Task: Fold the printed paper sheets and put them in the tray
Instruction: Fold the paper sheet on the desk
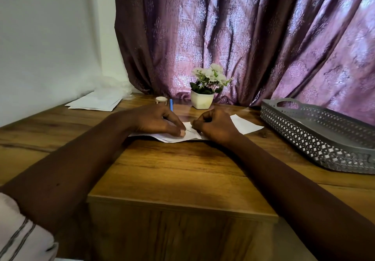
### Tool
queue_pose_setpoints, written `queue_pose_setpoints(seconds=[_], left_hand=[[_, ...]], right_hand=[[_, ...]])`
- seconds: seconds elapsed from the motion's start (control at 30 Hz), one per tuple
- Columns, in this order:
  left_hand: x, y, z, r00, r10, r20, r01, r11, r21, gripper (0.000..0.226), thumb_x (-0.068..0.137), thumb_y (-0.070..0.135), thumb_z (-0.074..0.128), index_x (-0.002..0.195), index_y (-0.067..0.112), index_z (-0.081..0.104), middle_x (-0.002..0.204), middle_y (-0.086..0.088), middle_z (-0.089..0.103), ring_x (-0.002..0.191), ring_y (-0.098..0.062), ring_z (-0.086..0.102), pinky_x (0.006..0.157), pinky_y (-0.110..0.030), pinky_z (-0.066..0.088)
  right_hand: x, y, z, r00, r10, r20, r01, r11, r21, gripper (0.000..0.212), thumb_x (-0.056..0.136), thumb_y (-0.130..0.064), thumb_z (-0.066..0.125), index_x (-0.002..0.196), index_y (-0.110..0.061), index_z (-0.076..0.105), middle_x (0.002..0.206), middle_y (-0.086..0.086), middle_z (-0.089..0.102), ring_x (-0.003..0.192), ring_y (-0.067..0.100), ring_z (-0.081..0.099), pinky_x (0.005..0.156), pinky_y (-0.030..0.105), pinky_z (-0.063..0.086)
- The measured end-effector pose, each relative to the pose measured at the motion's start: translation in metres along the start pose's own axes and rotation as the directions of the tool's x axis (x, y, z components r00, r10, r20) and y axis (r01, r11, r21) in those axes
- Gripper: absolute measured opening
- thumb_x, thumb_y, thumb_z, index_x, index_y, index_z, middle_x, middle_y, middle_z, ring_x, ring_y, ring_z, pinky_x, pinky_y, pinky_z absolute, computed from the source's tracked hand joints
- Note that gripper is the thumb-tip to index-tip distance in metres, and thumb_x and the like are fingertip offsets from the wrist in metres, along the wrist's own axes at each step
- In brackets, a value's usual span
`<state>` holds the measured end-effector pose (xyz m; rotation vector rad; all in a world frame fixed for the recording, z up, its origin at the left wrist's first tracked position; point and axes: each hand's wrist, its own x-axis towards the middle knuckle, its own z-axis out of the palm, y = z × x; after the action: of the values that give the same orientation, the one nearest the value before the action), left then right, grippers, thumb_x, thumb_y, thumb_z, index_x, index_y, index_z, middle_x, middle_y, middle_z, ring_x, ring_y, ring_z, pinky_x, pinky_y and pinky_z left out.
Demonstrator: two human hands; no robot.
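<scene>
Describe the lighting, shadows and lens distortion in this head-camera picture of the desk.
In the head view, daylight glows through the curtain, brightest upper right; the backlit left hand and right hand look dim and shade the paper sheet; a soft sheen lies on the table; the wide lens skews the tray and the table edges.

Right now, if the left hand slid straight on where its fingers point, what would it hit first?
Probably the right hand: the left hand rests on the paper, fingers aimed across a small gap at it, though depth is unclear.
</scene>
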<state>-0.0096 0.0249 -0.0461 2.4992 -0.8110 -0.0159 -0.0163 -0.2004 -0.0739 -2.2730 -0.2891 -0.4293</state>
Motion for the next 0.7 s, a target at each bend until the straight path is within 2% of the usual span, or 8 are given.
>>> queue_pose_setpoints(seconds=[0.07,0.13,0.2,0.27,0.43,0.5,0.57,0.7], left_hand=[[0.001,-0.003,-0.001,1.0,-0.008,-0.004,0.008,0.999,0.041,0.045,0.06,0.075,0.069,0.102,0.059,0.075,0.129,0.022,0.066,0.123,-0.005,0.057,0.114,-0.041,0.042],[0.002,-0.003,0.001,1.0,0.001,-0.022,0.0,0.998,0.069,0.04,0.065,0.07,0.073,0.104,0.059,0.074,0.132,0.019,0.064,0.124,-0.007,0.056,0.113,-0.042,0.042],[0.002,-0.003,0.004,0.997,0.026,-0.078,-0.02,0.997,0.075,0.031,0.075,0.058,0.077,0.106,0.055,0.075,0.13,0.017,0.067,0.12,-0.008,0.059,0.11,-0.041,0.045],[0.003,-0.004,0.005,0.99,0.034,-0.137,-0.019,0.994,0.108,0.027,0.079,0.052,0.077,0.106,0.05,0.077,0.126,0.017,0.069,0.116,-0.007,0.061,0.107,-0.039,0.047],[0.006,-0.007,0.005,0.964,-0.019,-0.264,0.087,0.965,0.249,0.021,0.081,0.055,0.076,0.094,0.04,0.078,0.114,0.015,0.072,0.106,-0.011,0.063,0.092,-0.037,0.052],[0.008,-0.007,0.007,0.955,-0.044,-0.293,0.113,0.969,0.221,0.019,0.08,0.051,0.078,0.091,0.036,0.079,0.11,0.013,0.072,0.103,-0.012,0.064,0.091,-0.037,0.052],[0.01,-0.007,0.012,0.949,-0.049,-0.312,0.089,0.989,0.115,0.016,0.079,0.045,0.081,0.087,0.032,0.079,0.104,0.011,0.074,0.1,-0.012,0.065,0.093,-0.039,0.053],[0.013,-0.008,0.016,0.946,-0.033,-0.321,0.036,0.999,0.005,0.015,0.075,0.036,0.086,0.085,0.03,0.076,0.101,0.009,0.073,0.099,-0.013,0.065,0.095,-0.043,0.053]], right_hand=[[0.002,0.0,-0.004,0.999,-0.043,-0.027,0.043,0.999,-0.011,0.014,0.088,-0.017,0.073,0.078,-0.014,0.083,0.076,-0.004,0.077,0.067,-0.002,0.066,0.057,0.009,0.046],[0.002,0.002,-0.008,0.995,-0.095,-0.033,0.093,0.994,-0.049,0.014,0.087,-0.014,0.071,0.079,-0.014,0.083,0.082,-0.004,0.079,0.077,0.005,0.07,0.069,0.019,0.053],[0.002,0.005,-0.01,0.994,-0.097,0.045,0.101,0.991,-0.092,0.013,0.088,-0.014,0.071,0.081,-0.016,0.082,0.083,-0.006,0.078,0.08,0.009,0.07,0.077,0.029,0.055],[0.002,0.007,-0.01,0.989,-0.069,0.132,0.086,0.988,-0.129,0.012,0.091,-0.017,0.071,0.087,-0.018,0.081,0.083,-0.01,0.074,0.081,0.007,0.066,0.081,0.029,0.053],[0.007,0.014,-0.01,0.986,-0.026,0.166,0.03,0.999,-0.023,0.009,0.09,-0.02,0.073,0.085,-0.02,0.081,0.083,-0.012,0.075,0.083,0.005,0.066,0.086,0.031,0.053],[0.008,0.017,-0.008,0.982,-0.021,0.187,0.02,1.0,0.006,0.007,0.09,-0.023,0.076,0.084,-0.02,0.08,0.077,-0.016,0.074,0.079,0.002,0.065,0.083,0.028,0.052],[0.008,0.017,-0.006,0.981,-0.033,0.191,0.032,0.999,0.012,0.008,0.09,-0.026,0.076,0.084,-0.022,0.079,0.076,-0.016,0.073,0.078,0.001,0.064,0.083,0.028,0.051],[0.01,0.019,-0.004,0.982,-0.048,0.183,0.049,0.999,0.002,0.01,0.091,-0.03,0.075,0.085,-0.023,0.078,0.084,-0.012,0.075,0.084,0.006,0.066,0.089,0.035,0.053]])
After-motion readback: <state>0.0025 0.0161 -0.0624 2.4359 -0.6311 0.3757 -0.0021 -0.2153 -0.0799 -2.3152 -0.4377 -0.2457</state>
